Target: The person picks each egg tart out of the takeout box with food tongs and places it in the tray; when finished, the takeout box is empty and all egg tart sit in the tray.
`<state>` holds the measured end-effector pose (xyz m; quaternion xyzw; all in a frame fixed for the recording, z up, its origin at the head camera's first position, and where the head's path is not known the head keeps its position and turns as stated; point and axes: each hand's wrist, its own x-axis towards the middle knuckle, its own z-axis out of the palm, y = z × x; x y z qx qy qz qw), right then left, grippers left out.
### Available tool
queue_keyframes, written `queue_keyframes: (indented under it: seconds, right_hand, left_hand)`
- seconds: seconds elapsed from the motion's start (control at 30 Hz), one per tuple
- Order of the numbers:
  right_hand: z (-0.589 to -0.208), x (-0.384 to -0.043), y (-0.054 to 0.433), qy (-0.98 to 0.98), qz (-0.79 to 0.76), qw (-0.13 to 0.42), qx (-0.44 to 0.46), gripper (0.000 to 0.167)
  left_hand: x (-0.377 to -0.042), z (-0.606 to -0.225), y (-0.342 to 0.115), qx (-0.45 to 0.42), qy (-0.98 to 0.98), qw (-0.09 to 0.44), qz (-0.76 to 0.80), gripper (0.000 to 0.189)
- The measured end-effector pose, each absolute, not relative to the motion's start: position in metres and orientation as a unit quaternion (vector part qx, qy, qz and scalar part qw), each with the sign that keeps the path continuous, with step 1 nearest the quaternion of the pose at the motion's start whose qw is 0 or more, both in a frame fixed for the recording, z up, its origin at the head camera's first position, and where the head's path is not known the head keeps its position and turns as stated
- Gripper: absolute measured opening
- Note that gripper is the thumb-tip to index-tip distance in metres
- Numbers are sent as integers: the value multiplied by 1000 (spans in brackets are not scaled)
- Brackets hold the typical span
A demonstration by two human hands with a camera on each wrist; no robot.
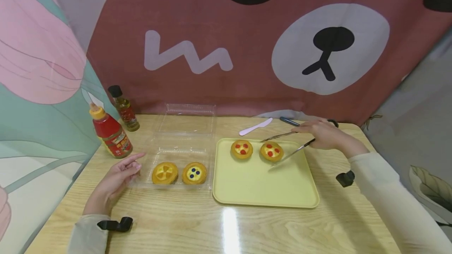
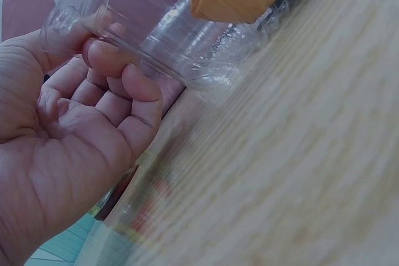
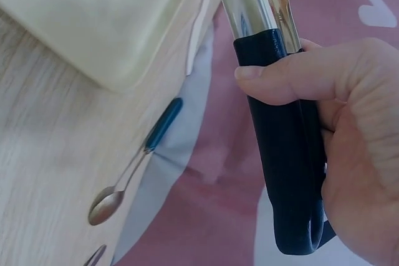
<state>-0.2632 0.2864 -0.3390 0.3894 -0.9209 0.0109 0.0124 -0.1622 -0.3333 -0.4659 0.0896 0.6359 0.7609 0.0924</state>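
My right hand [image 1: 323, 134] grips the black handles of metal tongs [image 3: 280, 123]. Their arms are spread either side of a red-dotted egg tart [image 1: 271, 151] on the yellow tray [image 1: 261, 187]; contact with the tart cannot be made out. Another red-dotted tart [image 1: 241, 149] lies just left of it. At the left, my left hand [image 1: 118, 175] pinches the edge of a clear plastic box [image 2: 149, 35], its lid folded back. Inside the box sit a tart with an orange pattern [image 1: 164, 173] and a blue-dotted tart [image 1: 194, 173].
A red sauce bottle [image 1: 114, 138] and a black-capped bottle [image 1: 126, 111] stand left of the box. Behind the tray lies a pink knife [image 1: 256, 127]. A dark-handled utensil [image 1: 289, 121] lies near the right hand. A printed cloth hangs along the table's back edge.
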Motion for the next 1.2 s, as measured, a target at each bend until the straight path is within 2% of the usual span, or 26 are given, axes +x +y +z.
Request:
queue_keyframes:
  seconds: [0.3,0.67,1.2]
  right_hand:
    - [-323,-260,263,-915,26,28,402,66]
    - [-319,-259,205,-893,72,30,444,64]
    - [-317,-254,97,-872,43,-31,487,67]
  left_hand:
    - [-162,-467,-333,84,644,88,756,37]
    - [-162,-467,-333,90,639,87,759,38]
    - [-163,-467,-334,93,629,95,766,38]
